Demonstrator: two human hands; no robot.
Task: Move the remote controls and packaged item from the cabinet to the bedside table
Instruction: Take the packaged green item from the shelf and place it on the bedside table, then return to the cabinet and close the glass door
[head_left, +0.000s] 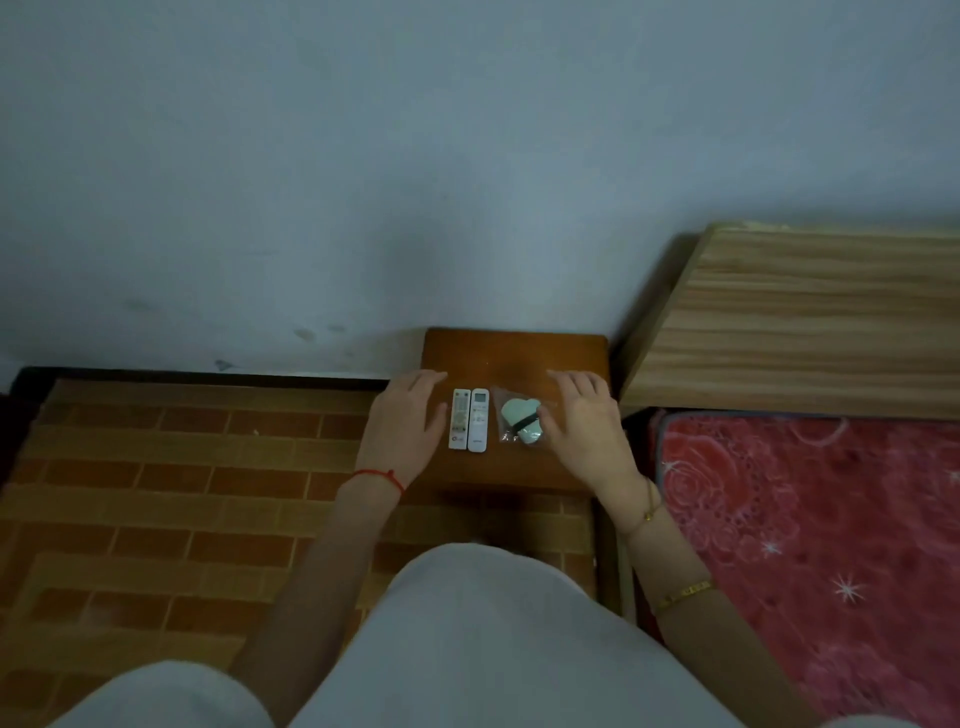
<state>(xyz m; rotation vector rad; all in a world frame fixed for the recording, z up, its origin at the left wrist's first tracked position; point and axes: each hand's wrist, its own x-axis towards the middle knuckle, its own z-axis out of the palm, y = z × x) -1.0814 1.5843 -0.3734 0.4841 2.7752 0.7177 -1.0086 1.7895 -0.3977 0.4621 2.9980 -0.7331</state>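
Two white remote controls lie side by side on a small brown wooden table (514, 353): the left remote (459, 419) and the right remote (478, 420). To their right lies the packaged item (521, 414), a clear bag with a pale green heart-shaped piece inside. My left hand (408, 415) hovers just left of the remotes, fingers apart, holding nothing. With its fingers spread, my right hand (587, 421) sits at the bag's right edge, and its thumb touches the bag.
A bed with a red patterned cover (810, 519) and a light wooden headboard (800, 322) stands right of the table. The wall (415, 156) is directly behind. A brick-patterned floor (182, 493) stretches to the left.
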